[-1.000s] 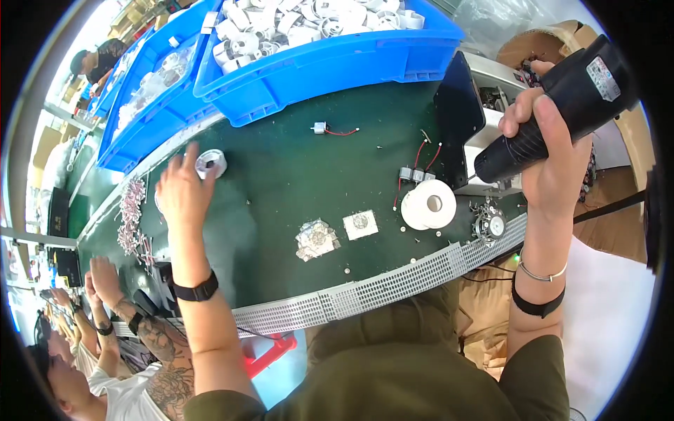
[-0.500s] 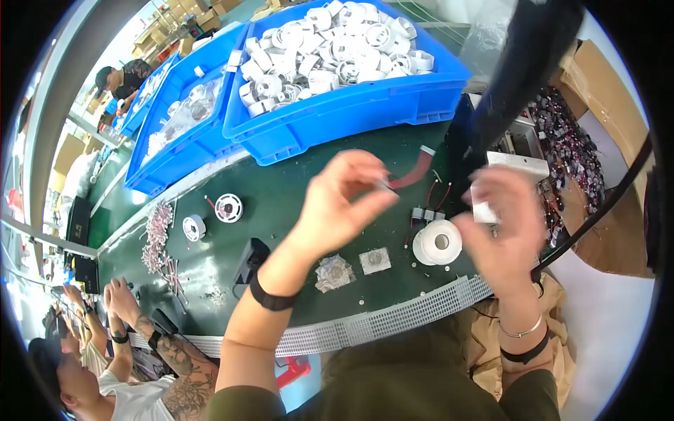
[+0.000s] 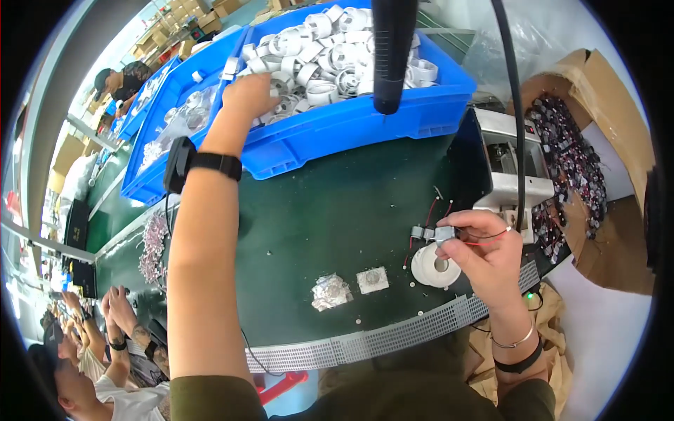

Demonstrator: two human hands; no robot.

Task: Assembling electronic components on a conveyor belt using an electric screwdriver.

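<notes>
Head view: the left hand (image 3: 247, 97) dips into a blue bin (image 3: 365, 126), its fingertips hidden among white plastic cups (image 3: 321, 92), so I cannot tell whether it holds one. The bin sits on the far side of the table (image 3: 316, 224), apparently to put the cups within easy reach. Farther right, the right hand (image 3: 489, 263) pinches a small silver motor (image 3: 444, 234) near a white spool (image 3: 424, 275); gripping its body seems to leave the wires (image 3: 479, 244) free, trailing back over the hand.

Around these, from the left, lie a pinkish wire heap (image 3: 153, 249), crumpled foil (image 3: 331, 292) and a pale square pad (image 3: 373, 280). A black hanging tool (image 3: 392, 63) blocks some cups, and a black cable (image 3: 519, 119) crosses before a metal machine (image 3: 537, 188) beside a cardboard box (image 3: 625, 105).
</notes>
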